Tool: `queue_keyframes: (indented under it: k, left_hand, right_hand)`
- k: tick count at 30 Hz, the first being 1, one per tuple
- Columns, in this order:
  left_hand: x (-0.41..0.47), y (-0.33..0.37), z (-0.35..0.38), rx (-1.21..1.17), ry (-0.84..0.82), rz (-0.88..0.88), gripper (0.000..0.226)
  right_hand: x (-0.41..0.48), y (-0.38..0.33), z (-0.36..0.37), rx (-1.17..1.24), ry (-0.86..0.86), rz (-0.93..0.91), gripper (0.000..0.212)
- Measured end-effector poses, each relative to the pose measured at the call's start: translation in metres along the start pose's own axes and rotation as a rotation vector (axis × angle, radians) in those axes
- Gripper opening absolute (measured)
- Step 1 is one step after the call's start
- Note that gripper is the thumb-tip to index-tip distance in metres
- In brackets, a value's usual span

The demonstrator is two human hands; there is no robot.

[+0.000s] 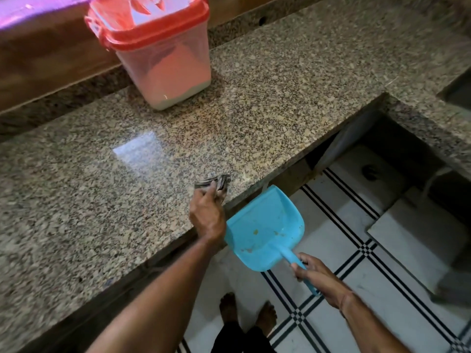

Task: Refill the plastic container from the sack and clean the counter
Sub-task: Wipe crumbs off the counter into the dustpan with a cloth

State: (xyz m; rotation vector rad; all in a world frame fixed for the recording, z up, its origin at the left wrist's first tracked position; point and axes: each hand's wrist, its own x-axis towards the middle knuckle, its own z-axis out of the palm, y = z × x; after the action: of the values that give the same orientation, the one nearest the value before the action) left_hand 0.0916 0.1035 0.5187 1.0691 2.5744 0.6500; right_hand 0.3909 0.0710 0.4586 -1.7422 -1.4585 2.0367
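At the lower edge, two bare feet (247, 314) are seen on a white tiled floor (369, 289) that is crossed by dark double lines. Just above them, the handle of a blue dustpan (265, 233) is gripped by the right hand (314, 275), with the fingers curled round it. The pan is held below the front edge of the counter (102, 200), with its open mouth turned up toward that edge, and a few small yellowish crumbs are seen inside it. Just beside the pan, at the counter edge, a dark folded cloth (214, 182) is pinched by the left hand (206, 215) and is pressed onto the speckled granite. The two hands are kept apart, each one closed on its own tool. Farther back, near the rear of the counter and well apart from the hands, the plastic container (165, 72) is placed upright, and it is closed with a red lid (150, 24). A pale content is seen through its clear wall, but the level cannot be told exactly. Behind it, a brown wooden panel (51, 54) is seen along the wall.
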Motion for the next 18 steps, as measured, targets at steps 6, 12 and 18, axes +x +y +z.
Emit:
queue_keyframes:
  k: [6,12,18]
  left_hand:
    - [0.026,0.046,0.019,-0.137,-0.116,0.002,0.030]
    - [0.056,0.035,0.012,-0.240,-0.210,0.207,0.032]
    - [0.062,0.050,0.034,-0.062,-0.246,0.417,0.031]
  right_hand:
    - [-0.001,0.003,0.010,0.051,0.028,0.012,0.016]
    - [-0.006,-0.009,0.003,0.040,0.103,0.025,0.009]
    - [0.010,-0.025,0.005,0.030,0.115,-0.004,0.006]
